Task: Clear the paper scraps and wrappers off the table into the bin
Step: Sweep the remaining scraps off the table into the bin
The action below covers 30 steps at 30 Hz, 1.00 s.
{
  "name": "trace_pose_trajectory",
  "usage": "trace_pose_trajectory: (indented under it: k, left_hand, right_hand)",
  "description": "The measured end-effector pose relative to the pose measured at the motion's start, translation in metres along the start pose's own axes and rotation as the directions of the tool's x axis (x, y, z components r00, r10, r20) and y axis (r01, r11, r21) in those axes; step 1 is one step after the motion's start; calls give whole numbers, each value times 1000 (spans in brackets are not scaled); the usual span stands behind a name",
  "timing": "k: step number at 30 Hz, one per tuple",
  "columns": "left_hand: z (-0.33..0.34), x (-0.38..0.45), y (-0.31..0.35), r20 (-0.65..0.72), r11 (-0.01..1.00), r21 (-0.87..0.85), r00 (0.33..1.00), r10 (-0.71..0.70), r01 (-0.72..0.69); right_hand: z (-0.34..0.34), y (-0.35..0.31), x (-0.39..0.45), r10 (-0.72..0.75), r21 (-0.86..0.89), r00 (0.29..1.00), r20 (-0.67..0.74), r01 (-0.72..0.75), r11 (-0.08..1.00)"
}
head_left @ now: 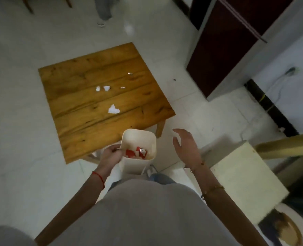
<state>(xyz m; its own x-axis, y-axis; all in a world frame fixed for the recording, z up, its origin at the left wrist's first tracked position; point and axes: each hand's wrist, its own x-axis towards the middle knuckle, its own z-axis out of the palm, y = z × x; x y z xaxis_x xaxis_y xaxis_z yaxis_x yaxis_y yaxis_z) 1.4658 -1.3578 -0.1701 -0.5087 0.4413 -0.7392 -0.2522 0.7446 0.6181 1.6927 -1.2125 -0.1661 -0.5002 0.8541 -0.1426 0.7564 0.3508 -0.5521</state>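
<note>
Left hand point(111, 155) grips bin point(138, 164) rim.

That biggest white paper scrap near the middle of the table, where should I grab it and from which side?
Take the biggest paper scrap by its ragged near edge, coming straight down from above with the free right hand. It lies flat on the table with bare wood all round, so a fingertip pinch grip probably works best. The left hand holds the bin.

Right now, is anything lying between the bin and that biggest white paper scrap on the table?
No. In the head view, only bare wooden table lies between the bin and the biggest white scrap.
</note>
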Motion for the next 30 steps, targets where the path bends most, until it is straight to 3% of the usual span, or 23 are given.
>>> trace_pose_trajectory:
  k: [7, 24, 30]
  left_hand:
    - [4, 17, -43, -116, 977, -169, 982, -148, 127]
    - [38, 137, -100, -138, 946, -210, 950, -279, 247]
    - [55, 188, -134, -145, 917, -262, 927, -346, 301]
  right_hand:
    - [25, -12, 70, -264, -7, 941, 214, 271, 962]
    - [201, -47, 245, -388, -22, 795, 467, 449, 893]
    - [265, -33, 292, -432, -92, 695, 575, 580, 810]
